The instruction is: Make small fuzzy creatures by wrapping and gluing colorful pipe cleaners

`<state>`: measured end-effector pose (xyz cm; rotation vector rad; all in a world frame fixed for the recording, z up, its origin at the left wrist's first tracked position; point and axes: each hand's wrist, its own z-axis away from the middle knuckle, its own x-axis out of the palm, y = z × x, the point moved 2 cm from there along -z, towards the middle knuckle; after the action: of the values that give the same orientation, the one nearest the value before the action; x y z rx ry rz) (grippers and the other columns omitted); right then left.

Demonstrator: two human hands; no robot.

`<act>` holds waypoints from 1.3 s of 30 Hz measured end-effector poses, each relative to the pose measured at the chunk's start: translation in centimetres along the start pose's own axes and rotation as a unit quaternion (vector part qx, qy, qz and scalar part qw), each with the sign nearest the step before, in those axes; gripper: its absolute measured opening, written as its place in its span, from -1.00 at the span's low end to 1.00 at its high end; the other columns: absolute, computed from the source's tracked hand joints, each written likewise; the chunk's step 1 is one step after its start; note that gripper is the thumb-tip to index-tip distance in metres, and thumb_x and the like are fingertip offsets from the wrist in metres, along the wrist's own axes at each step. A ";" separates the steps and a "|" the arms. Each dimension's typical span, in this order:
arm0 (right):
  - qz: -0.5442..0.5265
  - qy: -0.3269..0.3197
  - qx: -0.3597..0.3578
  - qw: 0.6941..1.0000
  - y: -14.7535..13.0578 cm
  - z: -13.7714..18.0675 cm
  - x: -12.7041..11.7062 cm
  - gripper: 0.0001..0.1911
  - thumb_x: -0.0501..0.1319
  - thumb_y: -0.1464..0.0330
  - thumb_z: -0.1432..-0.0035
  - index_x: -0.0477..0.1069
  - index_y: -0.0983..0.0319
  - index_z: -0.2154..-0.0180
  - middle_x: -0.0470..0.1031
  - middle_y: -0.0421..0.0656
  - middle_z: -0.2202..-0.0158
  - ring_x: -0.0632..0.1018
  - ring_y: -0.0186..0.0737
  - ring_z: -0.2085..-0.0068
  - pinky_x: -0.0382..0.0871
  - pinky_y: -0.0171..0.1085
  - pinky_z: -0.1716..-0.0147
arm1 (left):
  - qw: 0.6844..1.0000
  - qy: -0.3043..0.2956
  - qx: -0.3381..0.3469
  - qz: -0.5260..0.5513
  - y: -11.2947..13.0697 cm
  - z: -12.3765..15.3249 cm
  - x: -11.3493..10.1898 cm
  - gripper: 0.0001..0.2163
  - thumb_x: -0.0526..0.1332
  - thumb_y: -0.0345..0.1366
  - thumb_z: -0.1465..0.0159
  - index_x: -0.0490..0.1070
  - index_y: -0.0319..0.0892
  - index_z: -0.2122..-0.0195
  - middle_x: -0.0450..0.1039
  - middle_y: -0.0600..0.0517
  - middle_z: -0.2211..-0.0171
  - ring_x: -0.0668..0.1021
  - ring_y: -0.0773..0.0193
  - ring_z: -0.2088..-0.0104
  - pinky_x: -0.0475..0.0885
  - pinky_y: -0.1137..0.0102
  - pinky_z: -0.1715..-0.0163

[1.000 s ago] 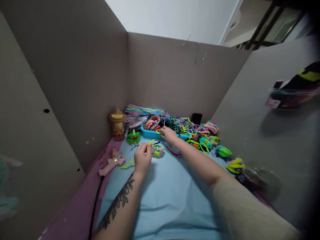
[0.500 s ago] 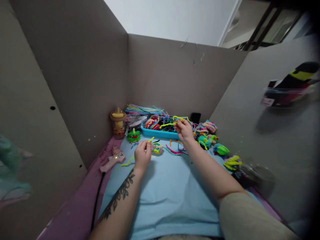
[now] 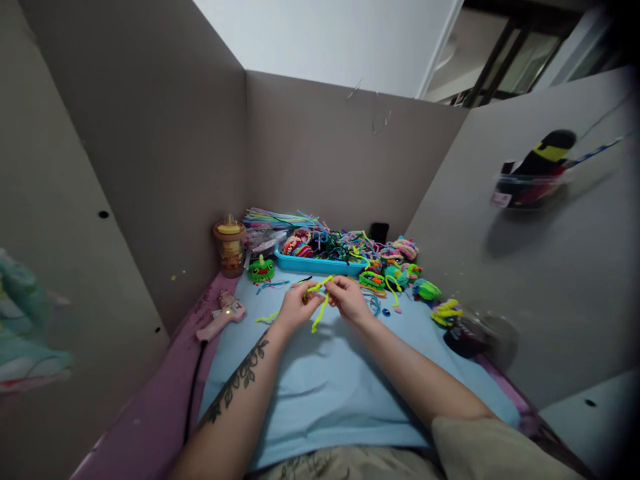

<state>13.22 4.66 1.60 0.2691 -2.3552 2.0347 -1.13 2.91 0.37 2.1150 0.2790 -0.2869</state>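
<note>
My left hand and my right hand are close together above the blue cloth. Between them is a bent yellow pipe cleaner, pinched on both sides, with one end hanging down. Whether it is one piece or two I cannot tell. Another yellow strand pokes out to the left of my left hand. The small multicoloured piece on the cloth is now hidden behind my hands. Beyond them lie a blue strand and a green pipe-cleaner frog figure.
A blue tray full of pipe-cleaner pieces stands at the back, beside a lidded cup. A pink glue gun with a black cord lies left. Several fuzzy bundles line the right side, near a dark container. Grey panels surround the table.
My right hand has come down and left from over the tray, bringing its yellow pipe cleaner to my left hand. My left hand has shifted slightly right. The camera view has turned a little.
</note>
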 end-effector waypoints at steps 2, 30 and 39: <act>-0.014 -0.013 0.019 1.000 0.4 0.0 0.9 -0.68 0.34 0.16 0.19 0.32 0.24 0.54 0.30 -0.31 0.72 0.26 -0.45 0.70 0.08 -0.41 0.71 | 1.000 -0.014 -0.002 -0.015 -0.1 0.1 -0.1 -0.86 0.19 -0.26 -0.12 0.45 -0.21 0.36 0.38 0.09 0.55 0.38 0.36 0.52 0.26 0.49 0.51; 0.246 0.041 -0.166 0.954 1.6 -0.6 -1.3 -0.84 0.15 0.33 -0.01 0.43 0.24 0.52 0.37 -0.22 0.55 0.36 -0.30 0.46 0.21 -0.33 0.44 | 0.996 0.018 -0.042 -0.070 -1.0 0.4 -2.2 -0.81 0.11 -0.33 0.01 0.26 -0.18 0.74 0.23 0.09 0.71 0.35 0.31 0.57 0.20 0.44 0.53; 0.411 -0.098 -0.335 0.842 1.9 0.2 1.3 -0.70 0.13 0.49 -0.09 0.43 0.18 0.12 0.50 -0.10 0.14 0.44 -0.16 0.10 0.25 -0.16 0.06 | 0.987 -0.041 0.014 -0.154 -1.7 1.0 -1.6 -0.81 0.03 -0.31 -0.13 0.28 -0.19 0.61 0.25 0.10 0.63 0.31 0.34 0.53 0.13 0.46 0.50</act>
<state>11.70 4.53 -0.14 -0.6963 -3.5132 1.1513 -3.28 2.79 -1.03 2.0791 0.5582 -0.5610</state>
